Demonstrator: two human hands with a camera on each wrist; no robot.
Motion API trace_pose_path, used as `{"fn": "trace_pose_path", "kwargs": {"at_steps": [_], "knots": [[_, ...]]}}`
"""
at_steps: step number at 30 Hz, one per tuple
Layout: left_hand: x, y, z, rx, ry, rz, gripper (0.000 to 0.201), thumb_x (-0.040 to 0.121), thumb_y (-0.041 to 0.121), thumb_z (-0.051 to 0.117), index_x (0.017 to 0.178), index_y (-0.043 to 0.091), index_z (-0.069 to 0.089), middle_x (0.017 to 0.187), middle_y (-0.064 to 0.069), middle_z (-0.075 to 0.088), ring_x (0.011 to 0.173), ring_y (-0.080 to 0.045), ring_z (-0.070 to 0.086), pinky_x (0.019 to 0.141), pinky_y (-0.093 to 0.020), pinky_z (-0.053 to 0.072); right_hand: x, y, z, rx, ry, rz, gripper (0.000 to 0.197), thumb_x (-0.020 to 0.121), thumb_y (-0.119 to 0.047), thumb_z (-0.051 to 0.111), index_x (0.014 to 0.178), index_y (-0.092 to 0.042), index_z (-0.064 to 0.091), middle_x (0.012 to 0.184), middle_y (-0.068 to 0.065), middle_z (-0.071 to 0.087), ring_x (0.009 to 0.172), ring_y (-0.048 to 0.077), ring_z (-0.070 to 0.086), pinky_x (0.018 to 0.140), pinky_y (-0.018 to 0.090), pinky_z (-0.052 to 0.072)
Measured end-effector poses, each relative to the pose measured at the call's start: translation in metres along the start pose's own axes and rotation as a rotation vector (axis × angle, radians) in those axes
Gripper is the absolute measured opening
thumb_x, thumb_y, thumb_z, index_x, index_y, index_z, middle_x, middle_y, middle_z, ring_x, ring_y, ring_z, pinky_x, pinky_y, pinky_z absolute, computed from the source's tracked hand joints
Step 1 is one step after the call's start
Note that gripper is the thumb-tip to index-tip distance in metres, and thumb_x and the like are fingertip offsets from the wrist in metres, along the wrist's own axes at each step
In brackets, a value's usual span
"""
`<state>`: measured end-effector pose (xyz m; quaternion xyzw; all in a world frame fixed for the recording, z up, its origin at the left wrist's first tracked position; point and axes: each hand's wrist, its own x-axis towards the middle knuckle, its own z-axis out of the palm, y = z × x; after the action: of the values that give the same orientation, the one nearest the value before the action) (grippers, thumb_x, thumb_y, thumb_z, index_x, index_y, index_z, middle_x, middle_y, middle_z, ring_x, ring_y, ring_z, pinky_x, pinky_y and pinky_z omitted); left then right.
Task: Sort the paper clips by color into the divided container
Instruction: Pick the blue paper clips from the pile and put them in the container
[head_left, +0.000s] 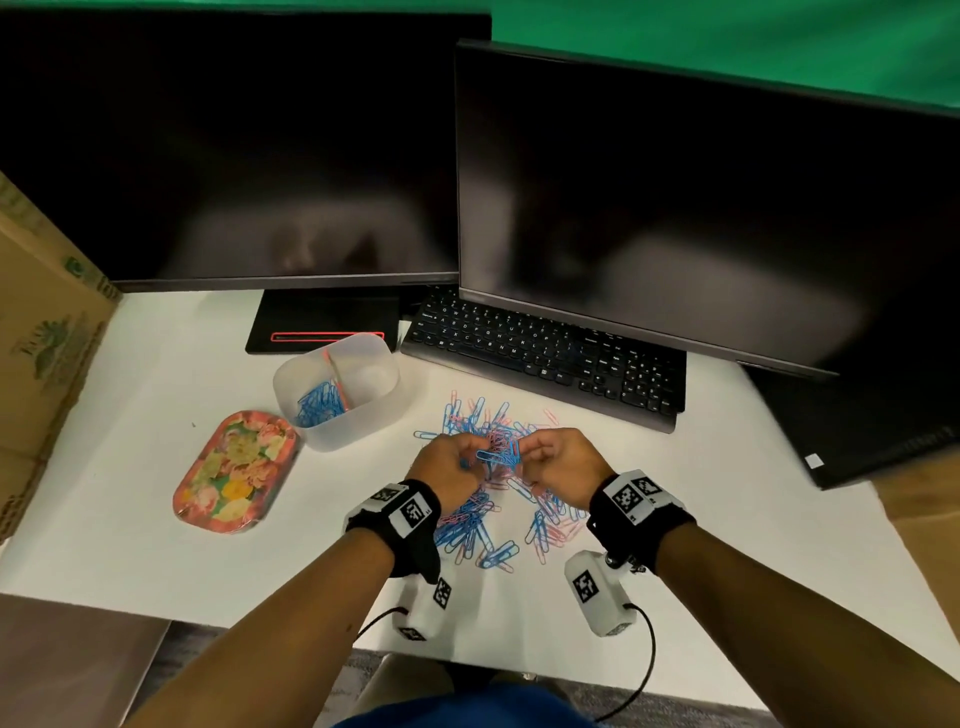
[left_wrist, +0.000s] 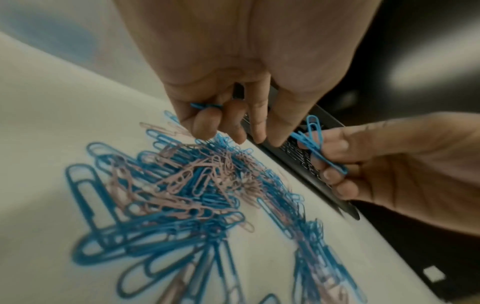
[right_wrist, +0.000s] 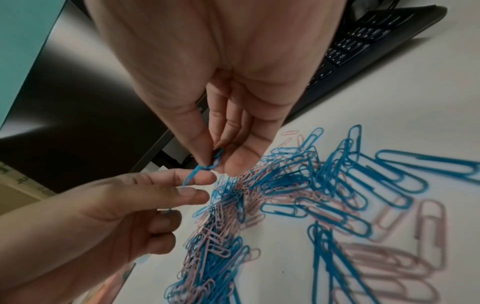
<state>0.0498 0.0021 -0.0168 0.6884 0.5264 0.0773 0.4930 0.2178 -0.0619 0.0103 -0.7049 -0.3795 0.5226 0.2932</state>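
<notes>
Head view, hands: I see my left hand (head_left: 451, 464) and right hand (head_left: 561, 457) close together at frame centre, above the paper clip pile (head_left: 498, 514) on the white counter (head_left: 156, 519).
Head view, container: the divided container (head_left: 337, 389) sits up and left of the pile, blue clips (head_left: 319, 402) in its left compartment; I cannot make out anything in the right one.
Head view, surroundings: a floral tray (head_left: 234, 470) lies left of the container; a keyboard (head_left: 545, 358) is above the pile.
Left wrist view: my left fingers (left_wrist: 205, 123) are curled, pinching a blue clip (left_wrist: 205, 106); the right hand (left_wrist: 389, 164) at right grips a bunch of blue clips (left_wrist: 315, 144).
Right wrist view: my right thumb and fingers (right_wrist: 233, 156) pinch blue clips (right_wrist: 207, 166) at frame centre, which the left hand's fingers (right_wrist: 192, 178) touch; mixed blue and pink clips spread lower right.
</notes>
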Motion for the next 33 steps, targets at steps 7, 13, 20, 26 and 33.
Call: {"fn": "trace_pose_path", "kwargs": {"at_steps": [7, 13, 20, 26, 33], "knots": [[0.004, 0.022, 0.006, -0.835, -0.097, -0.279, 0.037, 0.097, 0.043, 0.046, 0.097, 0.01, 0.063, 0.058, -0.002, 0.056, 0.048, -0.014, 0.04, 0.047, -0.024, 0.03, 0.004, -0.011, 0.007, 0.007, 0.068, -0.071, 0.027, 0.076, 0.008, 0.065, 0.079, -0.018, 0.062, 0.069, 0.006, 0.068, 0.057, 0.024, 0.061, 0.057, 0.032, 0.052], [0.012, 0.04, 0.012, -1.119, 0.057, -0.45, 0.022, 0.098, 0.023, 0.043, 0.084, 0.011, 0.056, 0.068, -0.009, 0.054, 0.049, -0.02, 0.049, 0.044, -0.023, 0.041, 0.005, -0.031, 0.016, 0.07, -0.024, -0.095, 0.023, 0.079, 0.008, 0.066, 0.089, -0.013, 0.066, 0.082, 0.007, 0.071, 0.063, 0.021, 0.066, 0.07, 0.037, 0.059], [0.013, 0.01, -0.018, -1.097, 0.047, -0.511, 0.041, 0.094, 0.038, 0.04, 0.057, 0.022, 0.036, 0.046, 0.006, 0.03, 0.034, -0.011, 0.021, 0.041, -0.014, 0.015, 0.011, 0.005, -0.051, -0.087, 0.244, -0.017, 0.025, 0.086, -0.003, 0.058, 0.076, -0.025, 0.065, 0.089, 0.015, 0.072, 0.066, 0.023, 0.065, 0.06, 0.033, 0.056], [0.013, -0.026, -0.041, -0.828, 0.149, -0.522, 0.033, 0.09, 0.02, 0.038, 0.058, 0.021, 0.03, 0.048, 0.004, 0.025, 0.035, -0.011, 0.013, 0.039, -0.012, 0.013, -0.002, 0.051, -0.072, -0.819, 0.193, 0.168, 0.021, 0.088, -0.032, 0.049, 0.079, -0.017, 0.062, 0.099, 0.006, 0.069, 0.096, 0.03, 0.064, 0.073, 0.026, 0.044], [0.014, -0.012, -0.027, -0.661, 0.099, -0.466, 0.021, 0.088, 0.015, 0.039, 0.068, 0.014, 0.046, 0.05, 0.003, 0.03, 0.042, -0.013, 0.016, 0.042, -0.017, 0.014, -0.005, 0.069, -0.028, -0.75, 0.218, 0.232, 0.057, 0.075, -0.062, 0.064, 0.108, -0.015, 0.061, 0.109, 0.002, 0.063, 0.101, 0.024, 0.061, 0.078, 0.028, 0.047]]}}
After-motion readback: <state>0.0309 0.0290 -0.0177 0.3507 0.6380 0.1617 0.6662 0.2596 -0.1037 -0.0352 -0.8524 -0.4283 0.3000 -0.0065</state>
